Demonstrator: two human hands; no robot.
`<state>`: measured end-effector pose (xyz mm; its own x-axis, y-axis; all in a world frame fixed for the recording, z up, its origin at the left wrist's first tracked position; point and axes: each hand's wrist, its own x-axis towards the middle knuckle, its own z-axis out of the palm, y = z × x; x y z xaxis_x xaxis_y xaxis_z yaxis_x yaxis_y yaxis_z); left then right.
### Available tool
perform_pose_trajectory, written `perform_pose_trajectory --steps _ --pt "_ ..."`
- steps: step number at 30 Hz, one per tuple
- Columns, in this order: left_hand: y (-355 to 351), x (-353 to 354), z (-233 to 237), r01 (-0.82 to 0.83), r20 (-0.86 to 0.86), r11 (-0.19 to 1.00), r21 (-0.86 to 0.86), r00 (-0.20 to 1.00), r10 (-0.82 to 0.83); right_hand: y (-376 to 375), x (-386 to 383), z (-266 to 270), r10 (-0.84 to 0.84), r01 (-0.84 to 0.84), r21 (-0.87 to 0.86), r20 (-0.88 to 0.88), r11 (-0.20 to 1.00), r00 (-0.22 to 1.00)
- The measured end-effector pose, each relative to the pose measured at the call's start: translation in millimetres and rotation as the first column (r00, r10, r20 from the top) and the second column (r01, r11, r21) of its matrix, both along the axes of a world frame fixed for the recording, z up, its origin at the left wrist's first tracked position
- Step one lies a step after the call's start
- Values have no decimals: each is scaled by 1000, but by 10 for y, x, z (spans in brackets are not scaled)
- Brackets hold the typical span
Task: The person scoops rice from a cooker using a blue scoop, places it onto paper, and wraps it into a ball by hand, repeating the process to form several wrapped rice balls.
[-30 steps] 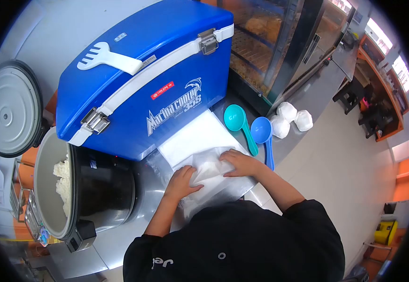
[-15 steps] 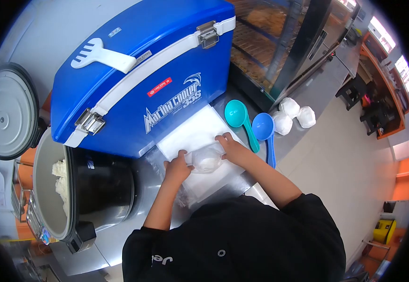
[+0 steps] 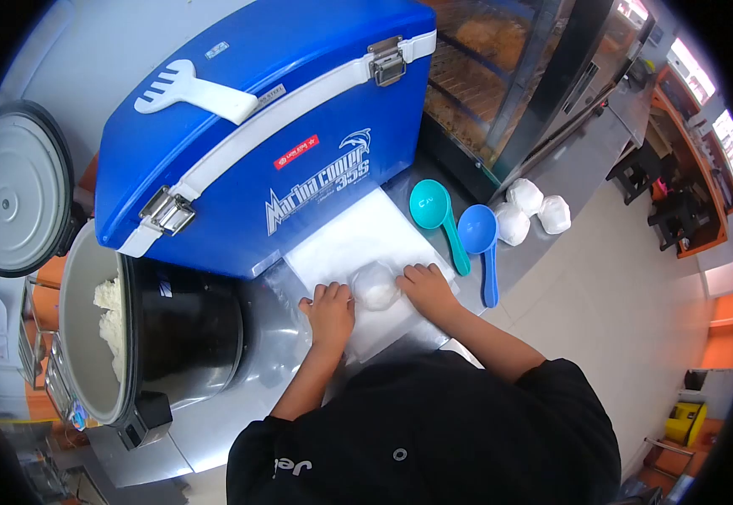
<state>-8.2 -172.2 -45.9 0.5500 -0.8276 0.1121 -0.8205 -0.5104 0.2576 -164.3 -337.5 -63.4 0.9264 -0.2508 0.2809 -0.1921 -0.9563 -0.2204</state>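
A rounded bundle wrapped in white paper (image 3: 375, 286) lies on a stack of white paper sheets (image 3: 368, 225). At its left side my left hand (image 3: 330, 315) has its fingers curled over the end of the wrapping. My right hand (image 3: 425, 290) presses in from the right in the same way, fingers bent downward. The fingertips of both hands are partly hidden. What is inside the wrapping does not show clearly. To the right of the sheets lie a green scoop (image 3: 430, 204) and a blue scoop (image 3: 477, 227).
Three wrapped white bundles (image 3: 525, 196) sit on the metal counter at right. A blue cooler (image 3: 257, 160) stands behind the sheets, a white fork-shaped server (image 3: 206, 94) on it. An open black pot (image 3: 189, 328) with white rice (image 3: 109, 316) is at left. A glass display case (image 3: 476, 76) stands behind.
The paper ends, earlier held out sideways between my fingers, are now folded down against the bundle, which looks more compact. My hands have turned with knuckles up. The view has shifted slightly.
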Motion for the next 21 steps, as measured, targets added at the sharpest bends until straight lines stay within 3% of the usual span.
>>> perform_pose_trajectory --steps 2,5,7,9,12,15,17,19,21 --pt "38 -70 -50 43 141 998 -43 989 -37 46 -10 -35 8 -8 12 16 1000 1000" --pt "93 -170 -28 142 219 990 -14 966 -135 89 4 -6 9 -9 15 36 1000 999" --pt "119 -249 58 166 165 985 40 971 -170 131 -10 45 -1 0 7 34 1000 999" --pt "132 -299 113 194 114 977 91 972 -204 172 -37 63 -47 49 14 -78 999 996" --pt "171 -323 94 186 145 975 119 969 -203 219 -91 25 -65 62 -67 -42 996 997" --pt "154 -196 71 198 103 971 137 972 -213 224 -90 29 -66 64 -43 -34 997 997" --pt "75 -5 143 132 -319 952 276 947 -39 210 -68 51 -80 78 -40 -29 996 996" --pt "22 144 162 67 -381 972 227 924 25 198 -48 51 -90 89 -36 -24 995 996" --pt "9 273 -31 32 -533 999 40 846 -6 195 -26 2 -134 135 1 -79 991 988"
